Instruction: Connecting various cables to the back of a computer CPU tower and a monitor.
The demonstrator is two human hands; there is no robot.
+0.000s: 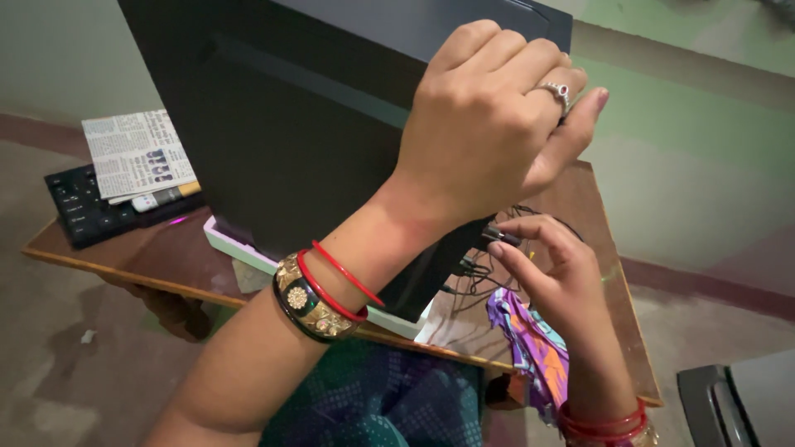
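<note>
A big black monitor (290, 124) stands on a wooden table (166, 261), its dark back panel facing me. My left hand (489, 124), with a ring on one finger and red and gold bangles at the wrist, is curled over the monitor's right edge and grips it. Lower down, my right hand (555, 281) pinches a small dark cable plug (502, 237) right against the monitor's lower back. Thin black cables (472, 280) hang loose under the plug.
A black keyboard (83, 207) lies at the table's left end with a folded newspaper (137, 153) and a marker (166, 197) on it. A white flat slab (240, 250) sits under the monitor. Purple patterned cloth (534, 343) lies below my right hand. A dark object (737, 401) stands at lower right.
</note>
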